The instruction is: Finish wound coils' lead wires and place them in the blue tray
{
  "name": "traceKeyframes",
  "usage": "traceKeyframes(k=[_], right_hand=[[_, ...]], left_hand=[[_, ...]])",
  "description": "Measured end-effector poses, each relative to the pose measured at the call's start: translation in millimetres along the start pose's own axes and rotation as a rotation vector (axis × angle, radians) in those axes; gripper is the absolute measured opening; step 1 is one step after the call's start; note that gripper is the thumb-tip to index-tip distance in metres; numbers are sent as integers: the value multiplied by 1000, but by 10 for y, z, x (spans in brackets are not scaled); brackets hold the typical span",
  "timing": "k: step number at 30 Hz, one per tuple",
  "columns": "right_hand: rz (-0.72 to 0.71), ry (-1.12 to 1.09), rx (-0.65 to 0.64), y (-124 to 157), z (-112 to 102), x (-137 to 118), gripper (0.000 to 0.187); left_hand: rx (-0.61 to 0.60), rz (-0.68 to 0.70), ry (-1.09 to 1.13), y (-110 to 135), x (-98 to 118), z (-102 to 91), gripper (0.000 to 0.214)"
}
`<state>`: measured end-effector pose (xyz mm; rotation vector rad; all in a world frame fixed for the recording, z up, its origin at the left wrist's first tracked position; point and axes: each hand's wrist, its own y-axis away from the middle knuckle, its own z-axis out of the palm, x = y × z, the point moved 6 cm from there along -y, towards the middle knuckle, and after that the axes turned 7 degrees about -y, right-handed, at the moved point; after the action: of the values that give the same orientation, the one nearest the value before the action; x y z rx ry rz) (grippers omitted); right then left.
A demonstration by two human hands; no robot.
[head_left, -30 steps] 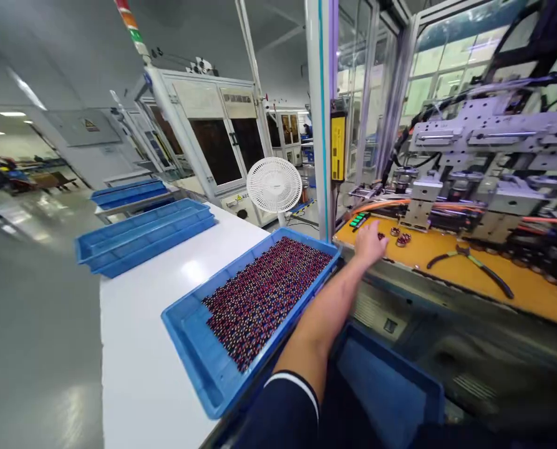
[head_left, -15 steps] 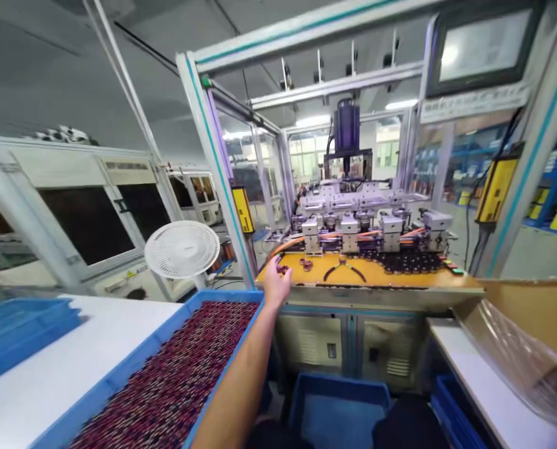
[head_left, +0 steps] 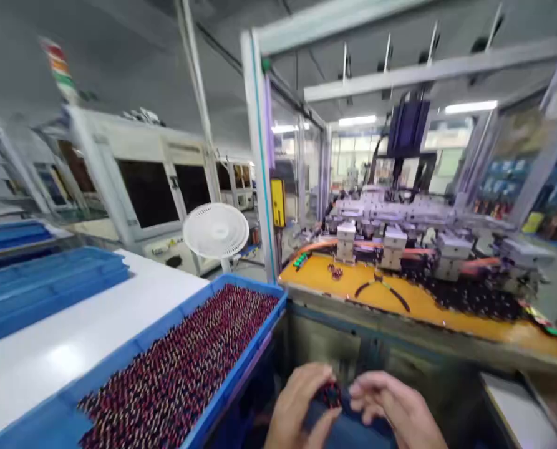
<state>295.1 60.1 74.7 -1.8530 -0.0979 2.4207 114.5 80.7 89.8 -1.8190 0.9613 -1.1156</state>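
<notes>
Low in front of me, my left hand [head_left: 301, 402] grips a small round red-and-black part [head_left: 329, 394] between thumb and fingers; its exact kind is too blurred to make out. Just right of it is my right hand [head_left: 393, 402], fingers loosely curled and apart, with nothing visible in them. To the left stands a long blue bin [head_left: 259, 349] that holds a dense layer of small dark-red and black parts [head_left: 179, 355]. A few similar red parts [head_left: 335, 270] lie on the machine's orange-yellow worktop [head_left: 306, 274].
Pliers [head_left: 381, 287] with spread handles lie on the worktop, beside many black round parts [head_left: 474, 299] below the machine's clamping blocks [head_left: 393, 246]. A white round fan [head_left: 216, 231] stands behind the bin. Blue trays [head_left: 72, 274] rest on the white table [head_left: 166, 284].
One hand has come back from the worktop's left end. Both hands are now together low in front, with a small part in the left. The view has turned left.
</notes>
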Motion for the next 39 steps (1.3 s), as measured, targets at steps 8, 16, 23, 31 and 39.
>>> traceKeyframes(k=[8, 16, 23, 31, 39], right_hand=[[236, -252, -133, -141, 241, 145, 44], [224, -330, 169, -33, 21, 255, 38], [204, -469, 263, 118, 99, 438, 36], [129, -369, 133, 65, -17, 396, 32], [-38, -345, 44, -40, -53, 144, 4]], left_hand=[[-284, 70, -25, -271, 33, 26, 59], [61, -96, -192, 1, -30, 181, 89], [76, -252, 170, 190, -1, 429, 66], [-59, -534, 236, 364, -59, 313, 62], [-298, -881, 727, 380, -155, 491, 48]])
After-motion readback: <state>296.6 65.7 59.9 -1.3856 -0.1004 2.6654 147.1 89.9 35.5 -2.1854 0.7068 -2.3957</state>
